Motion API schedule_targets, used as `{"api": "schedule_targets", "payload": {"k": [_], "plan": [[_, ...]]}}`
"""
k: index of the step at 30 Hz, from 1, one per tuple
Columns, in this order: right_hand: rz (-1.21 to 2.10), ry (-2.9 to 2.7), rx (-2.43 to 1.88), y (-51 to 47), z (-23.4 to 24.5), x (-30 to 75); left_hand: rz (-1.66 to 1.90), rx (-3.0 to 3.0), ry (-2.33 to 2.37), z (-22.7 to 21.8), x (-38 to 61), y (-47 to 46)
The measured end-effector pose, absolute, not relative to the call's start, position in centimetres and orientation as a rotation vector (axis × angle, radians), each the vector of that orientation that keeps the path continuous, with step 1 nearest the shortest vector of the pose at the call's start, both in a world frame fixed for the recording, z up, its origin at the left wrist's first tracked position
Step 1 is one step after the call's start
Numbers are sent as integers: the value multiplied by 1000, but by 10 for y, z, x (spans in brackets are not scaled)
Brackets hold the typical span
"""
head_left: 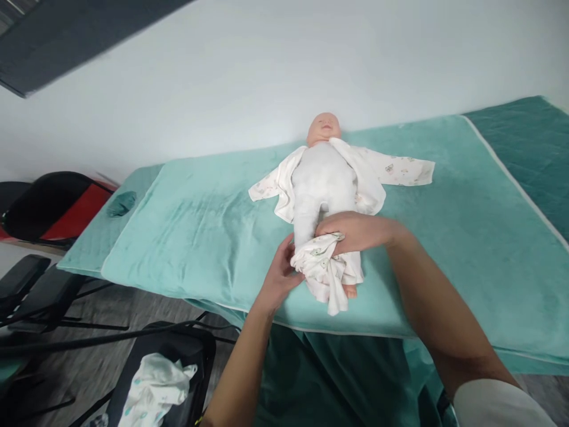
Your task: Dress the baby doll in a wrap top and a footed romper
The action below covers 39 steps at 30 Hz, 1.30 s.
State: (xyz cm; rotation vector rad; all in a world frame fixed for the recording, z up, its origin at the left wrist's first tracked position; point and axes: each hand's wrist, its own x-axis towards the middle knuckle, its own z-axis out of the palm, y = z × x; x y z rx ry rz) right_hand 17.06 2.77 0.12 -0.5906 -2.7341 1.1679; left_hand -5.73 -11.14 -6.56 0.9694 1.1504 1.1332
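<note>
A baby doll with a grey-white cloth body lies on its back, head toward the wall. Its patterned white jacket hangs unfastened, spread out at both sides. Bunched around the doll's lower legs are white printed baby pants, and one bare foot shows below them. My left hand curls round the gathered cloth at the doll's leg on the left. Between the doll's legs, my right hand is closed on the upper edge of the pants; its fingertips are partly hidden.
The doll lies near the front edge of a padded bed with a green cover. Below on the left, a black chair holds a crumpled white garment. A red and black chair stands farther left. A dark panel juts in overhead.
</note>
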Motion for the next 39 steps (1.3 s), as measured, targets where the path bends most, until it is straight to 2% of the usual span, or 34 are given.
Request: {"api": "schedule_targets", "payload": {"k": [4, 11, 16, 27, 39], "plan": [[1236, -2721, -614, 27, 4, 171, 1165, 1002, 1176, -72, -58, -101], [1043, -2732, -962, 20, 3, 157, 1209, 974, 1120, -73, -59, -96], [981, -2691, -980, 21, -4, 157, 1175, 1032, 1203, -73, -51, -95], [1194, -2577, -931, 25, 0, 165, 1222, 1113, 1334, -78, -63, -73], [1003, -2433, -1149, 26, -10, 155, 1484, 1037, 1456, -85, -76, -13]]}}
